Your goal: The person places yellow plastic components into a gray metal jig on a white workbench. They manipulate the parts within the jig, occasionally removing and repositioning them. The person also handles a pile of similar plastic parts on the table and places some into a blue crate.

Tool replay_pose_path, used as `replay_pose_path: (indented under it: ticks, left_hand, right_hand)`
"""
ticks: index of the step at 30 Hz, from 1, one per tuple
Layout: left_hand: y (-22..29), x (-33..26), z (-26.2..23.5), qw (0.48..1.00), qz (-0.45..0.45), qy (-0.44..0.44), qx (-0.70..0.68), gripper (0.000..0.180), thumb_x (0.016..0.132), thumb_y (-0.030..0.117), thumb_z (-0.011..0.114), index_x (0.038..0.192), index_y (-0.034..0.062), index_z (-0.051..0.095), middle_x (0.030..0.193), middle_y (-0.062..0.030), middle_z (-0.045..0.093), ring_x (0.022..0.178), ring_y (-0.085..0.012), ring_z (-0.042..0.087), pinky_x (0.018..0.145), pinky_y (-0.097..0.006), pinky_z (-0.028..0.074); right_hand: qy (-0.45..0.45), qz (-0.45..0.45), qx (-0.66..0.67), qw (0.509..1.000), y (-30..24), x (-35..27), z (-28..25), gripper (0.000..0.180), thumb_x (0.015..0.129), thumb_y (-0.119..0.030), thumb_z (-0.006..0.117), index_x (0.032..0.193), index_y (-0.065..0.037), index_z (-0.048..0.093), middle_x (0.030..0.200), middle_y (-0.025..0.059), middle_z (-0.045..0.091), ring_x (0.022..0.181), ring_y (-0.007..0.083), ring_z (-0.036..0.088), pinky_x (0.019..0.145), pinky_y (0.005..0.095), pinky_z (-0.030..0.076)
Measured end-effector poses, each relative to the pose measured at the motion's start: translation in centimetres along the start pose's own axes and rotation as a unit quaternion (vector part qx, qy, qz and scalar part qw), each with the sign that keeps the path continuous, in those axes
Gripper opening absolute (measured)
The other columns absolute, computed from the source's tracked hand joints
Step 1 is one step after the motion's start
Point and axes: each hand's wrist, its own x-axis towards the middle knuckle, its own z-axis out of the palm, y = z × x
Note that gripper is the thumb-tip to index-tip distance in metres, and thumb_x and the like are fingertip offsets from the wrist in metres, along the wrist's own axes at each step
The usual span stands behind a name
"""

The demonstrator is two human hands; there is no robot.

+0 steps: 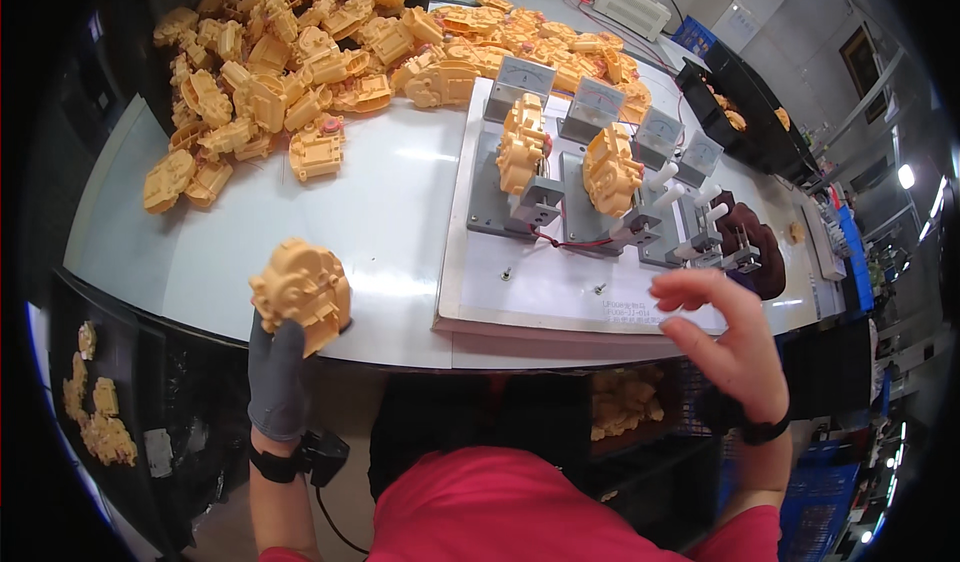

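My left hand (277, 377), in a dark grey glove, grips a yellow-orange molded plastic housing (302, 294) above the table's front edge. Bare and with fingers curved apart, my right hand (722, 334) hovers over the front right of a white test board (540, 307), holding nothing. On the board stand grey fixtures with dial meters. One molded housing (522, 145) sits in the leftmost fixture, and a second housing (611, 170) is in the fixture beside it. White-handled toggle clamps (668, 199) stand to the right of these, close to my right hand.
A large heap of similar housings (270, 72) covers the back left of the table (390, 222). More lie behind the meters. A black bin (745, 112) with a few parts stands at back right, near a dark brown cloth (765, 247). Another dark bin (130, 432) sits low at left.
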Motion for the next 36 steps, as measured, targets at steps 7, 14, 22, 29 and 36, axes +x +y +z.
replay_pose_path:
  ticks: [7,14,22,29,36]
  left_hand:
    - [3.1,-1.4,5.7,0.978,-0.11,-0.114,-0.136,0.063,0.108,0.045,0.038,0.153,0.0007,0.033,0.143,-0.019,0.053,0.131,-0.0349,0.056,0.104,-0.05,0.052]
    - [2.0,-1.1,6.7,0.936,-0.149,-0.15,-0.283,0.061,0.107,0.046,0.041,0.15,0.0027,0.036,0.141,-0.015,0.053,0.126,-0.0313,0.058,0.102,-0.048,0.052]
    - [1.6,-0.7,7.4,0.971,-0.111,-0.058,-0.205,0.057,0.106,0.038,0.048,0.152,0.0067,0.036,0.144,-0.0124,0.051,0.132,-0.0265,0.054,0.111,-0.043,0.045]
    - [3.0,-0.6,7.4,0.96,-0.129,-0.095,-0.229,0.057,0.104,0.036,0.054,0.149,0.0038,0.039,0.142,-0.0123,0.054,0.132,-0.0265,0.054,0.111,-0.046,0.045]
    - [5.1,-0.2,7.3,0.944,-0.151,-0.099,-0.276,0.049,0.1,0.024,0.06,0.142,0.0035,0.048,0.133,-0.013,0.06,0.127,-0.0281,0.058,0.11,-0.045,0.046]
  right_hand:
    - [0.088,0.069,0.175,0.978,4.7,-2.4,6.2,0.023,0.093,-0.005,0.07,0.116,0.0,0.068,0.101,0.0097,0.073,0.094,0.0143,0.068,0.086,0.0291,0.053]
    - [0.184,0.096,0.329,0.921,6.3,-2.4,8.3,0.011,0.101,-0.004,0.062,0.111,0.0,0.066,0.101,0.005,0.068,0.096,0.0124,0.067,0.087,0.0261,0.053]
    - [0.177,0.078,0.304,0.933,6.5,-2.6,8.6,0.012,0.101,-0.005,0.062,0.11,0.001,0.066,0.099,0.0046,0.068,0.093,0.0112,0.066,0.084,0.0248,0.051]
    - [0.199,0.052,0.344,0.916,7.0,-2.7,8.3,0.022,0.1,-0.002,0.061,0.122,-0.001,0.061,0.106,0.005,0.067,0.099,0.0111,0.063,0.089,0.0252,0.05]
    - [0.453,0.07,0.385,0.801,10.0,-2.5,6.1,0.037,0.104,-0.016,0.059,0.138,-0.006,0.051,0.115,0.0026,0.058,0.106,0.0097,0.055,0.093,0.0272,0.045]
